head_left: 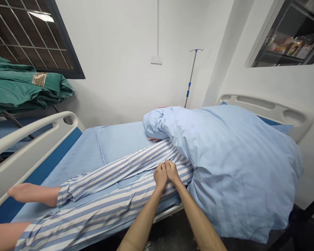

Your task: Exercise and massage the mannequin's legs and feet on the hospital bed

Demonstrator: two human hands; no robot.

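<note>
My left hand [160, 175] and my right hand [172, 170] are closed side by side, their knuckles touching, over the upper thigh of a figure lying on the bed. Blue-and-white striped trousers [94, 218] cover the figure's legs. The curled fingers hide whatever they hold, if anything; I cannot tell whether they pinch the trouser cloth. Just right of my hands, a light blue quilt [232, 160] is bunched over the figure's upper body. A bare foot [35, 194] points toward the footboard, and fingertips [154, 139] peek out from under the quilt.
The bed has a blue sheet [122, 139], a footboard [36, 139] at left and a headboard [272, 106] at right. An IV pole [192, 76] stands by the wall. Folded green bedding [18, 87] lies beyond the footboard. The quilt hangs over the near bed edge.
</note>
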